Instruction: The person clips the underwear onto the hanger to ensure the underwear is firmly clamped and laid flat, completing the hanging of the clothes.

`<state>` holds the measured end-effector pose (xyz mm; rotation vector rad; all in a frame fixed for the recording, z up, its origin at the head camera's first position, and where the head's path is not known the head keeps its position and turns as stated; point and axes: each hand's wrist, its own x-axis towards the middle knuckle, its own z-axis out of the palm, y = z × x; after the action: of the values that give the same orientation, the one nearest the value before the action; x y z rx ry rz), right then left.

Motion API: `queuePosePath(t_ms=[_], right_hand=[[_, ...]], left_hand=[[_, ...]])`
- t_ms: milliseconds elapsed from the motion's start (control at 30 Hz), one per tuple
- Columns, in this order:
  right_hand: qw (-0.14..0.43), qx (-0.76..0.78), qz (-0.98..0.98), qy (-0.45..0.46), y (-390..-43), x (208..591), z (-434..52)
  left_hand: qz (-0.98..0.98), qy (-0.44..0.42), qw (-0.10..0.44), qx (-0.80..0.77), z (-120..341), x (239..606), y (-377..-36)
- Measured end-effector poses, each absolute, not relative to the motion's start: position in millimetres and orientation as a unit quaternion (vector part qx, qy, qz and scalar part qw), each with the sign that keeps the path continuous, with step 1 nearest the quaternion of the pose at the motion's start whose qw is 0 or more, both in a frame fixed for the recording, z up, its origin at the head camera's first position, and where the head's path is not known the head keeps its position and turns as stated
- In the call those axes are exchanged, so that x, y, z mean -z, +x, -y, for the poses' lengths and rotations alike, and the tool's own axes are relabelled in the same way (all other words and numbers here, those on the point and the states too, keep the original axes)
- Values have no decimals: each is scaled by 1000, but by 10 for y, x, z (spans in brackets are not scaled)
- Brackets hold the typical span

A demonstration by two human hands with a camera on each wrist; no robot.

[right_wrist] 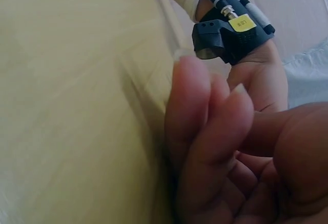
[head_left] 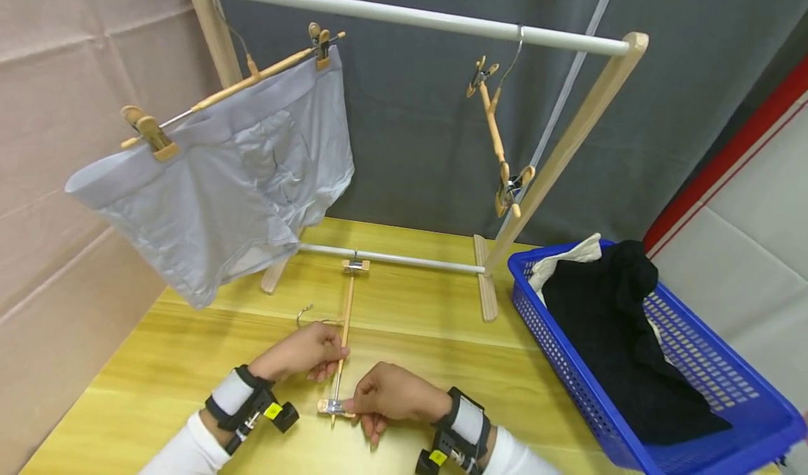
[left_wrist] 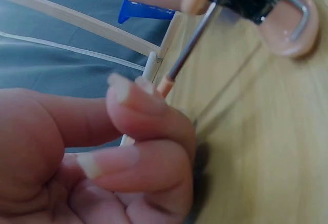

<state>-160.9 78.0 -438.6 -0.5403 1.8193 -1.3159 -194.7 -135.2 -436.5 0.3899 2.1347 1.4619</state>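
A wooden clip hanger lies lengthwise over the table, its metal hook pointing left. My left hand pinches the hanger's bar between thumb and fingers. At the near end, my right hand grips the clip by its right side. The left wrist view shows the thin metal rod running from the bar up to that clip, with right-hand fingers around it. In the right wrist view, curled right fingers hide the clip. The far clip sits near the rack's lower rail.
Light grey boxer briefs hang from a clip hanger on the left of the rack's white rail. Another clip hanger hangs at the right without clothing. A blue basket at the right holds black cloth and white cloth.
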Motion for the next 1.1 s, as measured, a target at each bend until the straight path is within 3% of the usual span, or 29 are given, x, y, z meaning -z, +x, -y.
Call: queuePosePath(t_ms=[1100], right_hand=[[355, 429, -779, -288, -1547, 4371, -775]], left_hand=[[-754, 131, 328, -554, 1322, 4388, -1892]])
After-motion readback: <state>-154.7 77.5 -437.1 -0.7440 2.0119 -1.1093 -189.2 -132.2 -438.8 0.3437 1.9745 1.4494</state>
